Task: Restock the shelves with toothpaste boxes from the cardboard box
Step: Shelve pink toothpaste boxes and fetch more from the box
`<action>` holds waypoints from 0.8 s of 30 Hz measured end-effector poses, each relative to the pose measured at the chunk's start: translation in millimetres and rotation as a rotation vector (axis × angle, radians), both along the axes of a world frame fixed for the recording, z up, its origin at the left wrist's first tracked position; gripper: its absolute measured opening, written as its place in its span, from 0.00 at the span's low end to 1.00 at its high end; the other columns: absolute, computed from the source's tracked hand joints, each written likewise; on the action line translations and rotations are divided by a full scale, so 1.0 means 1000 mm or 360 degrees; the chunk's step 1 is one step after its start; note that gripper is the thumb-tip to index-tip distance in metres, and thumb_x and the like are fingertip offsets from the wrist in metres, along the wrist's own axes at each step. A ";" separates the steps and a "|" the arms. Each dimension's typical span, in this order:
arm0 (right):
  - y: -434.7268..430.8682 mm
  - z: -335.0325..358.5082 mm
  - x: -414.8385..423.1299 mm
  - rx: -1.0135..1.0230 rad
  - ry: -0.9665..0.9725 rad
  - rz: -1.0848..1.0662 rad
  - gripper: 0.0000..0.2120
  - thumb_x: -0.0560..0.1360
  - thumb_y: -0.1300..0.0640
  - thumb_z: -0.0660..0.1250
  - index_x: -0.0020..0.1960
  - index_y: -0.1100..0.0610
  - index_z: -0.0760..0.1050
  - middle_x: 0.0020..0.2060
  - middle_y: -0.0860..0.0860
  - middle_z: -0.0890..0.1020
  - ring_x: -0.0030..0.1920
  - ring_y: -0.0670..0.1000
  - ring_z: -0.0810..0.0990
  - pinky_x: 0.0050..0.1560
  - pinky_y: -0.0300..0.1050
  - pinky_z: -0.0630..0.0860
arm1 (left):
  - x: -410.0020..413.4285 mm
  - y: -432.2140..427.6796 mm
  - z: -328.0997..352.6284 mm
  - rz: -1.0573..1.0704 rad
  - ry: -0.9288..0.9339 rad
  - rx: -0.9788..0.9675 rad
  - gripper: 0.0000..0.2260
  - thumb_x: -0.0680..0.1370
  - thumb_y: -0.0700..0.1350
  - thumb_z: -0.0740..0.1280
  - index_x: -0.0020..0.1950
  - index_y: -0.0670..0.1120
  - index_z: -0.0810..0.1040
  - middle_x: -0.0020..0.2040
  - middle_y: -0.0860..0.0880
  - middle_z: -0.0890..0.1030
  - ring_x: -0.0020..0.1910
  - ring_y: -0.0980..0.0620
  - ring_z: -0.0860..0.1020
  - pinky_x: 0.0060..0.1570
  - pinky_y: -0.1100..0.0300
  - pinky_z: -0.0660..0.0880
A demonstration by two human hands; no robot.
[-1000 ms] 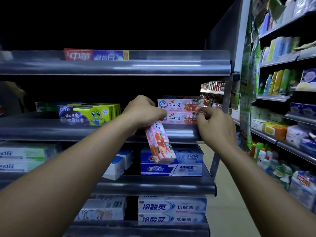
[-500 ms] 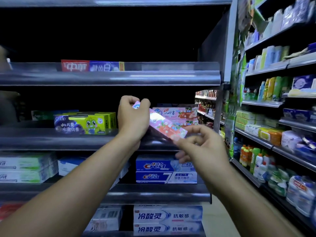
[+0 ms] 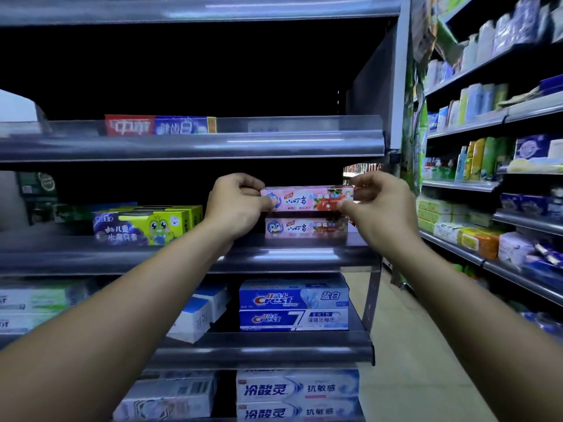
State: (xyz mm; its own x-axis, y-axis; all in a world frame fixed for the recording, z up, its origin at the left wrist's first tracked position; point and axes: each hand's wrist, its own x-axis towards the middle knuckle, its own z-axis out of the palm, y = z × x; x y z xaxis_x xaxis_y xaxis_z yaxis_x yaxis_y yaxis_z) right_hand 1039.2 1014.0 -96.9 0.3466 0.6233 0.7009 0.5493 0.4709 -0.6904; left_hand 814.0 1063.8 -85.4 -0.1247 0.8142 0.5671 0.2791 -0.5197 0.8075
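1. Our left hand pinches the left end of a pink toothpaste box, with the fingers curled round it.
2. Our right hand pinches the right end in the same way, so the box lies level with its printed face towards us.
3. The box hangs just above a second pink box of the same design, which lies flat at the right end of the middle shelf. We cannot tell whether the two touch.
4. Further left on that shelf stand green and purple toothpaste boxes, apart from our hands.
5. One shelf down, two blue Crest boxes lie stacked below the pink pair.
6. On the shelf above lies a red and blue toothpaste box.
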 end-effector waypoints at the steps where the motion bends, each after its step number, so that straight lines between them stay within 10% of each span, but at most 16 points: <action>1: 0.004 0.004 0.000 0.0014 -0.0007 -0.0023 0.15 0.69 0.57 0.81 0.51 0.46 0.79 0.39 0.41 0.82 0.40 0.46 0.83 0.40 0.44 0.81 | 0.000 0.002 0.001 0.0032 0.0027 0.0015 0.12 0.67 0.39 0.82 0.44 0.47 0.82 0.40 0.48 0.87 0.43 0.48 0.86 0.49 0.53 0.82; 12: 0.022 -0.017 0.000 -0.0240 -0.0160 -0.0075 0.22 0.69 0.57 0.81 0.59 0.46 0.78 0.38 0.47 0.83 0.36 0.49 0.82 0.36 0.42 0.75 | -0.002 0.009 -0.007 0.0340 0.0475 -0.0030 0.18 0.63 0.43 0.84 0.45 0.52 0.80 0.33 0.54 0.85 0.36 0.58 0.83 0.39 0.62 0.75; 24: 0.014 -0.016 -0.011 -0.0299 -0.0168 -0.0216 0.20 0.73 0.49 0.77 0.62 0.50 0.76 0.33 0.45 0.83 0.33 0.44 0.81 0.34 0.41 0.71 | 0.001 0.010 -0.013 0.0459 0.0560 0.0034 0.14 0.68 0.47 0.81 0.50 0.52 0.81 0.40 0.56 0.85 0.46 0.53 0.83 0.51 0.58 0.78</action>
